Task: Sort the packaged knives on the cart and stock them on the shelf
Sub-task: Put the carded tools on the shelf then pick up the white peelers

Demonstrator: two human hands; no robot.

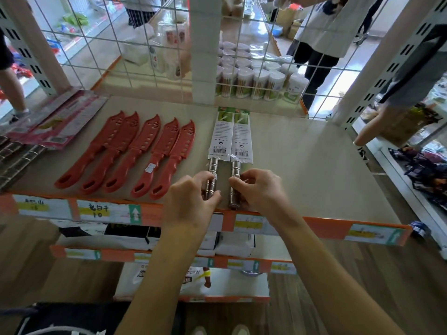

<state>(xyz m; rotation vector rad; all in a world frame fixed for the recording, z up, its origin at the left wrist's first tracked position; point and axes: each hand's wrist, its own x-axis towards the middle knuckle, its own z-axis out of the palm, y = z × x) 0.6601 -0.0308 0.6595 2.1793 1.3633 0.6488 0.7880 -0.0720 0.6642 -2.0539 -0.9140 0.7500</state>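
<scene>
Five red sheathed knives (125, 153) lie fanned at shelf (302, 165) left. Left hand (191, 197), fingers clamped on the left steel-handled knife (219, 151); right hand (261, 189) pinching its twin (242, 151) just beside. Both handles reach the shelf's front edge: a loose nudge could tip one off, or skew the pair.

**Shelf top: contents noted**

A beige shelf (302, 165) with an orange front edge is seen. On it, 5 red sheathed knives (125, 153) are laid side by side at left, 2 steel-handled packaged knives (231, 141) centrally, pink flat packages (60, 119) far left.
</scene>
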